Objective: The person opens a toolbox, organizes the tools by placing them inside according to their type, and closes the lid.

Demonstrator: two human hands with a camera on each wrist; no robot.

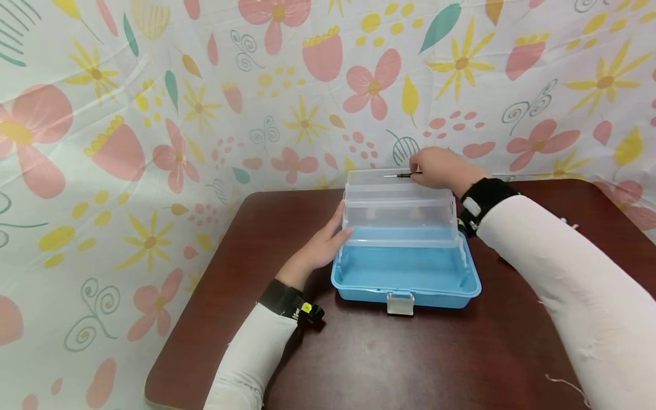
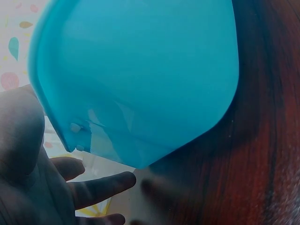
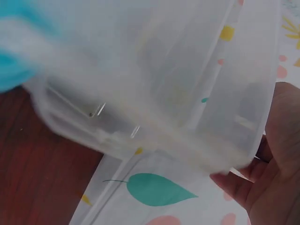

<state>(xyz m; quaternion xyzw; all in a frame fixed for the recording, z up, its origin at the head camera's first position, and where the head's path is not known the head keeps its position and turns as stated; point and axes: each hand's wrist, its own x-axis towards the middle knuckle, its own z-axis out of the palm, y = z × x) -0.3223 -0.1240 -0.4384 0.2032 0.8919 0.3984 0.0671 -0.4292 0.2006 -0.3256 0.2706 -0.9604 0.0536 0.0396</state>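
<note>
A light blue toolbox [image 1: 405,297] stands opened on the table, its clear trays [image 1: 397,213] fanned up behind the base. My left hand [image 1: 327,242] rests along the box's left side, thumb at the tray edge. In the left wrist view its fingers [image 2: 101,190] are straight and spread beside the blue wall [image 2: 140,84]. Over the topmost tray, my right hand [image 1: 435,168] pinches a small screwdriver [image 1: 405,175] with a black handle and thin silver shaft pointing left. The right wrist view shows that hand [image 3: 276,178] at the clear plastic's corner; the screwdriver is hidden there.
The box sits on a dark red-brown table [image 1: 410,364] with rounded corners. A flower-print cloth [image 1: 169,142] hangs right behind the table. A clear latch [image 1: 400,304] hangs from the box's front. Small things [image 1: 569,223] lie partly hidden behind the right forearm.
</note>
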